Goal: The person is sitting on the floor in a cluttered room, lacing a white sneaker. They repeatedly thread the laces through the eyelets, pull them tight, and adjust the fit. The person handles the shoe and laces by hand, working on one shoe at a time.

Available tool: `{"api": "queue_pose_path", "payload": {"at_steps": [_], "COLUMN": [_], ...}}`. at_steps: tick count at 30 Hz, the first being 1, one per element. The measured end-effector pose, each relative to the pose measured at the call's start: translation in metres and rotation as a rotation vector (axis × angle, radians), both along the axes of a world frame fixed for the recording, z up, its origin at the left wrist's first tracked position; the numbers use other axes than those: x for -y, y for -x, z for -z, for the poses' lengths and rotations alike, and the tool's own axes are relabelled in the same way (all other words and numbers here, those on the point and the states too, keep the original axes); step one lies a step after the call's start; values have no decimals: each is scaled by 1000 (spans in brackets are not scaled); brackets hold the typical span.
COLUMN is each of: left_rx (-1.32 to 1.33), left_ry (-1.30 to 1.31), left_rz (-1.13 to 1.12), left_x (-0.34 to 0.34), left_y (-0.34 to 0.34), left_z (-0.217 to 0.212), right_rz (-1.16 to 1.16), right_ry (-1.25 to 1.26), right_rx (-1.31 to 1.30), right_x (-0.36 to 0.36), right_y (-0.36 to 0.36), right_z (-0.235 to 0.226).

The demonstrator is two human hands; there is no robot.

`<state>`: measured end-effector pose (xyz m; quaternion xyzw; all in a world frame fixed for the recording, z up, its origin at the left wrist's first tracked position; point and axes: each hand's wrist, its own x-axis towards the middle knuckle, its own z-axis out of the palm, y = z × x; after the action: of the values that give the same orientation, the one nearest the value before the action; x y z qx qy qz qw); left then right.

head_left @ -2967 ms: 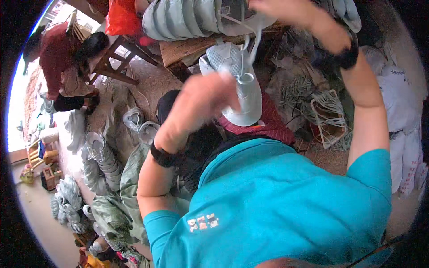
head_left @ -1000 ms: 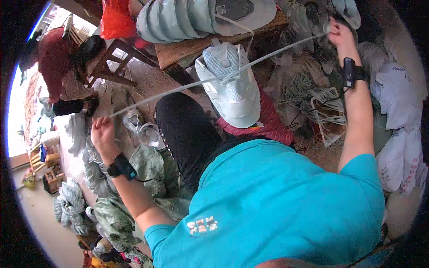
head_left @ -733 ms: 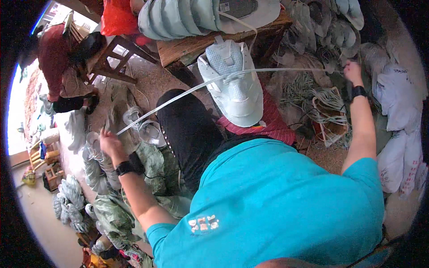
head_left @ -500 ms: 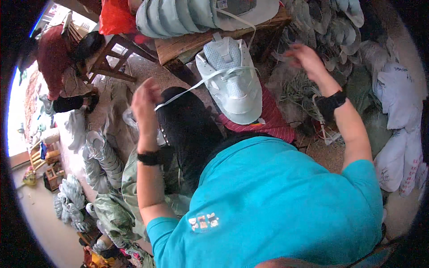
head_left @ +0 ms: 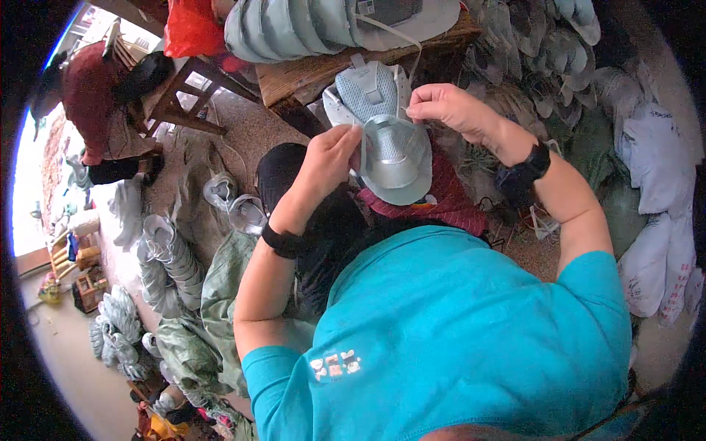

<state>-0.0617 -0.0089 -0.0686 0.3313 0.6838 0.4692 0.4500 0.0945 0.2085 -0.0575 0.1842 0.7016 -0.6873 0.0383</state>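
Observation:
A pale grey shoe upper [head_left: 393, 187] lies over my lap, toe toward me, its mesh tongue pointing away. A white shoelace [head_left: 385, 118] crosses it between the two rows of eyelets. My left hand [head_left: 331, 153] is closed at the upper's left edge, thumb and fingers pinching the lace end there. By the right eyelet edge, my right hand [head_left: 452, 112] pinches the other end of the lace between thumb and forefinger. The exact fingertip hold is partly hidden on the left.
A row of nested grey uppers [head_left: 294, 29] rests on a wooden bench [head_left: 294, 82] just beyond. Bundled uppers [head_left: 173, 257] and green sacks [head_left: 187, 345] stand on the left floor; white sacks [head_left: 651, 176] on the right. A person in dark red [head_left: 88, 95] bends at the far left.
Both hands have come inward from wide apart to the sides of the upper. The long lace stretch on the left has been drawn in, and the lace now lies short across the eyelets.

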Motion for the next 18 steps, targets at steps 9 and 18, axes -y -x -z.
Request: {"api": "queue_pose_path", "payload": {"at_steps": [9,18], "left_rx": [71,-73], "left_ry": [149,262], "left_rz": [196,122], "left_x": [-7,-18], "left_y": [20,16], "left_z": [-19,-29], "right_rz": [-144,-246], "right_ry": [-454,-1033], "right_rx": [12,-139], "right_x": [-8,4], "right_y": [20,24], "right_z": [-19,-31]}}
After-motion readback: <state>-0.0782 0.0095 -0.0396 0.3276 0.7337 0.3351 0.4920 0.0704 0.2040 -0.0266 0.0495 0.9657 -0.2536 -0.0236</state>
